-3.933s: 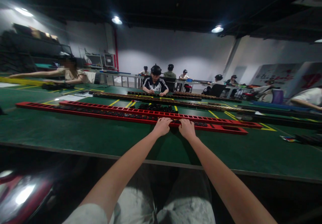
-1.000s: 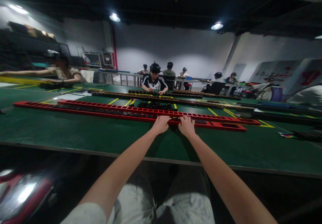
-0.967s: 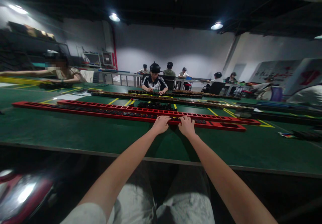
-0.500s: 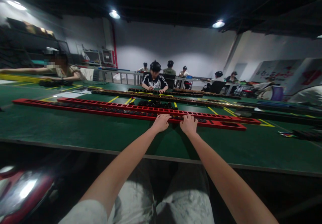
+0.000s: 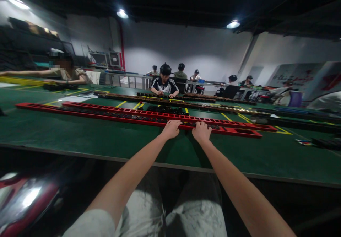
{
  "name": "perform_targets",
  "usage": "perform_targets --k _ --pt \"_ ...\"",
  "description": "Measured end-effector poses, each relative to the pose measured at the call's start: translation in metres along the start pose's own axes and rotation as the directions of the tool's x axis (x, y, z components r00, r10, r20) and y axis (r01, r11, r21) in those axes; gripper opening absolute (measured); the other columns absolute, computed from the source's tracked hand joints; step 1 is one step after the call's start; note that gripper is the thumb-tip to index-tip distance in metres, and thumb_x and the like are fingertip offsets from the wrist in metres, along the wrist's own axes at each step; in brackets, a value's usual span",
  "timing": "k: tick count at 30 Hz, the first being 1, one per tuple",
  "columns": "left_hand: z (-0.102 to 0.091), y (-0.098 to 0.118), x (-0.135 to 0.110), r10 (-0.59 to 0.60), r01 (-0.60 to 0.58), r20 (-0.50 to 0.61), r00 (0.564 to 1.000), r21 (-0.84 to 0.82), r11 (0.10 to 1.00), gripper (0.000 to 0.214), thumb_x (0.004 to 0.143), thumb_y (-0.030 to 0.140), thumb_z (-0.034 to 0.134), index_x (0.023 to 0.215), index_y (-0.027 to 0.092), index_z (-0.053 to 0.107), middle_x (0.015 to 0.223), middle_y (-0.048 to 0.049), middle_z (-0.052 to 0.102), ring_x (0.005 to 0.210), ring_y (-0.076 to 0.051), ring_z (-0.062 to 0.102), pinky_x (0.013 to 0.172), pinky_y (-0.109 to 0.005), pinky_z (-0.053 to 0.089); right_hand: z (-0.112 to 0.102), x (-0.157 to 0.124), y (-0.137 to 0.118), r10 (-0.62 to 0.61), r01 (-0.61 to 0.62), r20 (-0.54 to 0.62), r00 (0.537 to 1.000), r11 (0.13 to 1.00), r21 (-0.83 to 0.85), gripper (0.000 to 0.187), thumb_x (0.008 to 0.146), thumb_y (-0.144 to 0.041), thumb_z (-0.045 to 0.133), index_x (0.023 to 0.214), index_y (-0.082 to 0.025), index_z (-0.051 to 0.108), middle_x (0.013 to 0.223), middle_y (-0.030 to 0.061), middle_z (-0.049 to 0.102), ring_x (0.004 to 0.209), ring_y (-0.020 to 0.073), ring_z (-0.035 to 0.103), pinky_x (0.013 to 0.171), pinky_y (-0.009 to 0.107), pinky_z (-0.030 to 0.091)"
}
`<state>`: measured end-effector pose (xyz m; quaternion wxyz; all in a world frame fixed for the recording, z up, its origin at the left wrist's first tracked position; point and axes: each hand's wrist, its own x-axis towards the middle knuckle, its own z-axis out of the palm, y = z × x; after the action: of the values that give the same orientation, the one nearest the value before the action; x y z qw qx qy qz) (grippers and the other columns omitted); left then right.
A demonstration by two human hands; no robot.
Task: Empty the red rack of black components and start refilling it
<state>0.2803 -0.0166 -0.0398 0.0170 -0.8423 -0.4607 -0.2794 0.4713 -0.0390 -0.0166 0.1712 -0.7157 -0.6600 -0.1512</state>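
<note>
Against the near red slotted frame (image 5: 149, 122), left hand (image 5: 171, 129) and right hand (image 5: 201, 132) rest, presumably steadying it; grip closure indeterminable.

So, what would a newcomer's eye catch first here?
Probably the near red frame, long and slotted, slanting across the green table, with the far red frame just behind. Next, the left hand and right hand, side by side at the near red frame. Beyond both frames lies a heap of black parts, with a person across the table.
</note>
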Motion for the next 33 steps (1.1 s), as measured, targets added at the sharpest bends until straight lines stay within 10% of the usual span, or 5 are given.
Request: perform_targets --k 33 --pt "-0.005 0.01 -0.001 -0.007 0.005 0.017 1.0 0.078 0.997 0.049 0.087 0.015 0.049 0.135 0.021 0.056 0.144 -0.0051 0.055 0.132 -0.023 0.047 0.114 -0.042 0.035 -0.004 -0.001 0.001 0.004 -0.006 0.035 0.999 0.999 0.037 0.04 0.088 -0.025 0.045 0.124 -0.011 0.057 0.134 0.0214 0.051 0.12 0.0345 0.046 0.098 0.052 0.034"
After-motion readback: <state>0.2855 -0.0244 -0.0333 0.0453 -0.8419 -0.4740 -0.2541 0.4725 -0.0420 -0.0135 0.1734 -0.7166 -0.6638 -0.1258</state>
